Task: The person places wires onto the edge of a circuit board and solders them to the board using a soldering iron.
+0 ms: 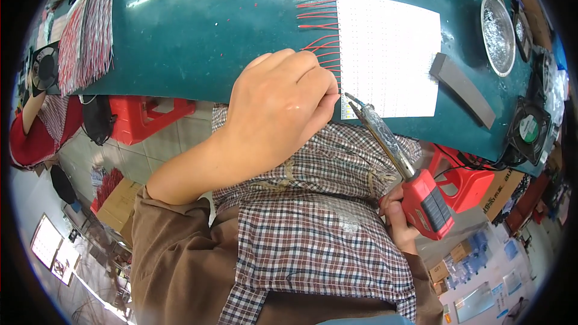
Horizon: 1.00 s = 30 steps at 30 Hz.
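My left hand (pixel 283 99) is closed in a pinch at the left edge of a white circuit board panel (pixel 391 54). Its fingertips hide whatever they hold. Several thin red wires (pixel 317 26) stick out leftward from that same edge, some partly behind my knuckles. In my right hand (pixel 397 219), low on the right, is a soldering iron (pixel 426 201) with a red and black handle. The iron slants up and left, its tip over the panel's near left corner, close to my left fingertips. Whether the tip touches the panel I cannot tell.
A dark grey bar (pixel 463 90) rests against the panel's right edge. Beyond it are a metal bowl (pixel 498 35) and a black fan (pixel 530 127). Bundled red-wired strips (pixel 87 36) lie far left, near another person's red sleeve (pixel 36 129). Red stools (pixel 141 119) stand below the green table (pixel 198 42).
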Each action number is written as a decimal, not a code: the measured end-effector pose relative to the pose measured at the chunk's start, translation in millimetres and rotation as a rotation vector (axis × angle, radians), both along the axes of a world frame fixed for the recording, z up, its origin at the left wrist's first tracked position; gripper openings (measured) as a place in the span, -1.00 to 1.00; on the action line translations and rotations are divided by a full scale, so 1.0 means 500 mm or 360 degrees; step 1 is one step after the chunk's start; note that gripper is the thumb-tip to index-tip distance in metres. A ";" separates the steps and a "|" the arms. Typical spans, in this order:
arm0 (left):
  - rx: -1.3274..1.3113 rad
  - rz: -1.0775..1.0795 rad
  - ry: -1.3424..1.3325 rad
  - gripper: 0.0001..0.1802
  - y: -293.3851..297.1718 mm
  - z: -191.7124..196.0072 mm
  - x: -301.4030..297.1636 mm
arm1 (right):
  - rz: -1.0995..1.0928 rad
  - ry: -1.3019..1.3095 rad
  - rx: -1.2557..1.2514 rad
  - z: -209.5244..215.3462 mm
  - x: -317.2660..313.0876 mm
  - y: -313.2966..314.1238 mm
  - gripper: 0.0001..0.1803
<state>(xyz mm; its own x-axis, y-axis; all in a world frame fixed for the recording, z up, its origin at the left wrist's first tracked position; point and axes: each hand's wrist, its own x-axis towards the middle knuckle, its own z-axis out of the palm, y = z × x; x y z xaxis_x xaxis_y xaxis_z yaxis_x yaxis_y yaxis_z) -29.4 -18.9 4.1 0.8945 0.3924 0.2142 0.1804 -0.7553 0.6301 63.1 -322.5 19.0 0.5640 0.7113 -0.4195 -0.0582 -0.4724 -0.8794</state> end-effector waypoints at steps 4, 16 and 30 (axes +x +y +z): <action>-0.0002 0.0003 -0.0009 -0.84 0.000 -0.002 0.000 | 0.0025 0.0035 -0.0001 0.005 0.003 0.010 -0.81; 0.0001 0.0007 -0.0012 -0.83 -0.001 -0.003 0.001 | -0.0276 0.0230 0.0126 0.026 -0.010 0.043 -0.82; 0.0076 0.0084 -0.0012 -0.85 0.045 0.019 0.009 | -0.0279 0.0219 0.0212 0.032 -0.004 0.061 -0.82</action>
